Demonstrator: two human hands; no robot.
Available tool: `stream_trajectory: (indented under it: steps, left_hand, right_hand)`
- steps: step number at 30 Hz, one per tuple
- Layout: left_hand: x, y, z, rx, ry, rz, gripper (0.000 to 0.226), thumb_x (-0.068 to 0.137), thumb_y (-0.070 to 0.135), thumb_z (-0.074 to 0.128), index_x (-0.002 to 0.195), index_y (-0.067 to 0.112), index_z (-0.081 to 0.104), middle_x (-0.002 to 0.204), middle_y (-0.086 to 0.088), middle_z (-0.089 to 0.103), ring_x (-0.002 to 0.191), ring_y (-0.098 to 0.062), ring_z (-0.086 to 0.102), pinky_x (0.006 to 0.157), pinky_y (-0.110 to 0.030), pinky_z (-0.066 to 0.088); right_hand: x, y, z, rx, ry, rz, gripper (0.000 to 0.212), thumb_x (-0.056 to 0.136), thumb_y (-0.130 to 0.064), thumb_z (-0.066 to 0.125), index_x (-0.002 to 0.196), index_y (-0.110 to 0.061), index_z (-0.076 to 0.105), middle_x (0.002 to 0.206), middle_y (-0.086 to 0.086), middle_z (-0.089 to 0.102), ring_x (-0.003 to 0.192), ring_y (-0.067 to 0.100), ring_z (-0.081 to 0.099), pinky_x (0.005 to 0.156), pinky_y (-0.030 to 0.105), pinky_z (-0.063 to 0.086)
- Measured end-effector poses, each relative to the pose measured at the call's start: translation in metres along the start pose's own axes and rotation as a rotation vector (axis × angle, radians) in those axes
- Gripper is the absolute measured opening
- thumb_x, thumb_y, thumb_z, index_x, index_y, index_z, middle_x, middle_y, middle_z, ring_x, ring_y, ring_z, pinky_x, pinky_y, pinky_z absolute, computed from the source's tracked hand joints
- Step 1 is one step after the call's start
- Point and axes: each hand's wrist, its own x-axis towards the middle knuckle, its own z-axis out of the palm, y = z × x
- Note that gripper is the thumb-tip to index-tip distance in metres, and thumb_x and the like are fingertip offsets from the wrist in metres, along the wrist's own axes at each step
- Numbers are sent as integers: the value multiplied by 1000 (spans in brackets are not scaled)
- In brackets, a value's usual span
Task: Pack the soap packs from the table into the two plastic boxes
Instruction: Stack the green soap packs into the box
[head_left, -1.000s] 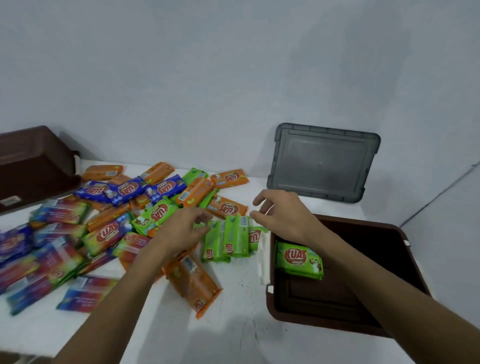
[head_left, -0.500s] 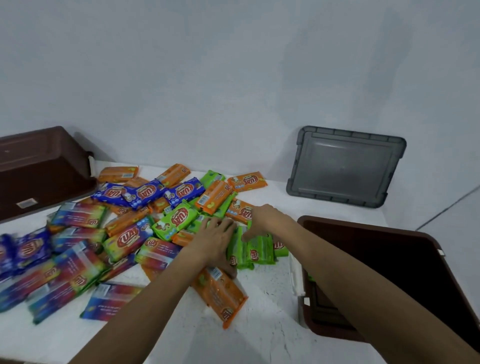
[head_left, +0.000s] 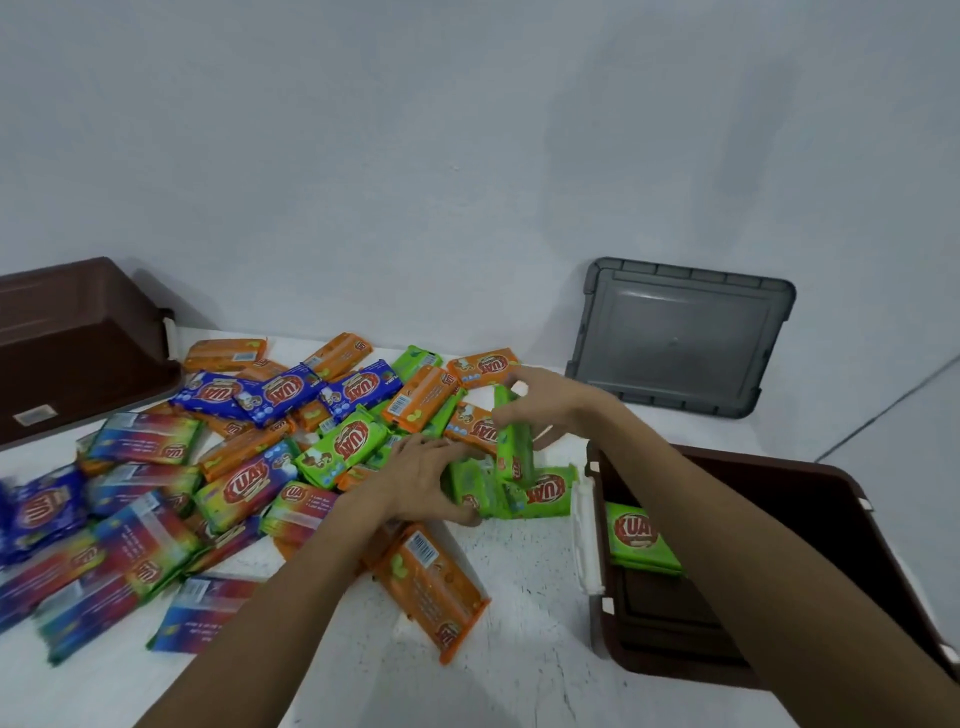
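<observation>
While looking down over the white bench, noted loose heap of soap packs in orange, blue, green and rainbow wrappers across left and centre. Found right hand clamped, thumb against fingers, on one edge-standing green pack at heap's right margin; found left hand just beside, fingers curled round a green cluster of packs lying on bench; hands near each other, apart. Logged open brown box at right end of bench, one boxed green pack lying inside; second brown box at far left; grey lid leaning on wall behind.
</observation>
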Motion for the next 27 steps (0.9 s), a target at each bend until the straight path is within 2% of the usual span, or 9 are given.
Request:
stream_trajectory:
  steps: [3,6,8,11,13,17,21,24,27]
  left_hand:
    - [0,3,-8,-265,4,-32,68,67,82,50,129,55,44,138,9,52,119,-12,45,109,-44,33]
    - [-6,14,-20,-630,36,-115,47,81,69,51,123,49,52,140,11,45,127,-13,42,111,-48,32]
    - [-8,17,-27,-803,81,-209,35,88,64,45,114,43,54,139,6,47,127,-17,45,113,-49,30]
    - [-10,21,-34,-1113,136,-249,41,95,60,34,112,32,56,117,0,64,110,-17,60,111,-45,36]
    - [-9,25,-37,-1283,166,-246,53,89,70,32,115,31,56,116,-4,67,111,-21,61,108,-41,40]
    - [-8,41,-40,-1336,220,-275,59,82,78,30,114,37,58,116,-8,69,107,-27,65,90,-37,50]
    - [-5,62,-36,-1258,228,-211,52,90,63,40,122,24,55,108,-12,72,91,-27,72,77,-35,56]
    - [0,80,-34,-1261,294,-167,33,95,42,53,116,17,60,101,-11,74,76,-21,71,64,-29,55]
    - [3,93,-33,-1304,317,-125,24,94,30,59,114,16,61,96,-8,75,73,-23,73,62,-29,58]
  right_hand:
    - [-13,7,-19,302,-10,-114,36,87,-8,63,121,-15,54,106,15,65,79,24,69,77,39,60]
    - [-25,18,-32,635,7,-193,21,89,7,50,103,-7,58,98,17,58,87,29,63,71,36,60]
    - [-33,25,-39,866,16,-225,26,85,14,40,91,-7,54,92,13,53,91,30,59,67,34,60]
    - [-46,37,-43,1032,42,-283,29,83,16,37,80,-11,47,84,9,51,81,23,57,61,27,57]
    - [-55,45,-43,1035,84,-314,26,88,12,46,78,-12,49,78,6,55,70,18,59,57,24,55]
    - [-71,63,-44,1070,133,-395,24,87,11,56,95,-12,59,85,10,66,69,18,67,60,30,58]
    - [-85,82,-48,1090,190,-395,49,82,11,62,125,-13,62,95,11,71,82,22,69,73,41,60]
    - [-97,95,-51,1110,243,-345,43,81,10,64,123,-1,61,98,16,69,84,25,67,73,36,60]
    - [-109,109,-55,1099,261,-314,34,82,9,64,113,-4,62,90,12,68,77,21,67,65,33,59]
